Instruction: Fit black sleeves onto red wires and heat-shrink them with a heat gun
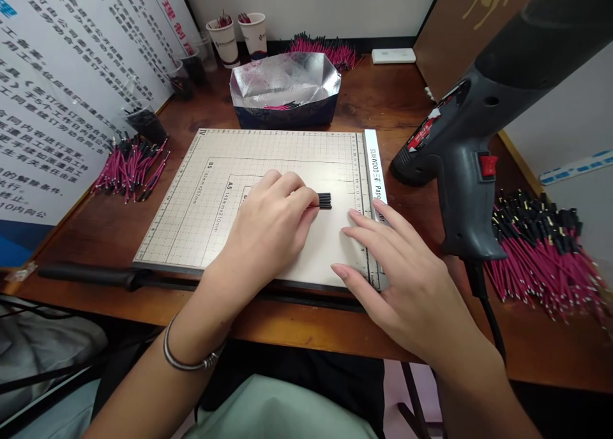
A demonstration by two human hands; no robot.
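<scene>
My left hand [275, 219] is closed over the middle of a white paper cutter board [186, 203], its thumb and index finger pinched on several short black pieces [325, 201]. The black ends stick out side by side to the right of the fingertips; the rest is hidden by the hand. To the right, my right hand [402, 263] is spread with its fingers apart over the board's right edge, holding nothing.
A grey heat gun [467, 139] stands at the right, beside a pile of magenta wires [546, 260]. Behind the board sits a foil-lined box [287, 110]. Another wire pile [129, 171] and paper cups [224, 41] are further left. The cutter's black handle [90, 275] lies along the front edge.
</scene>
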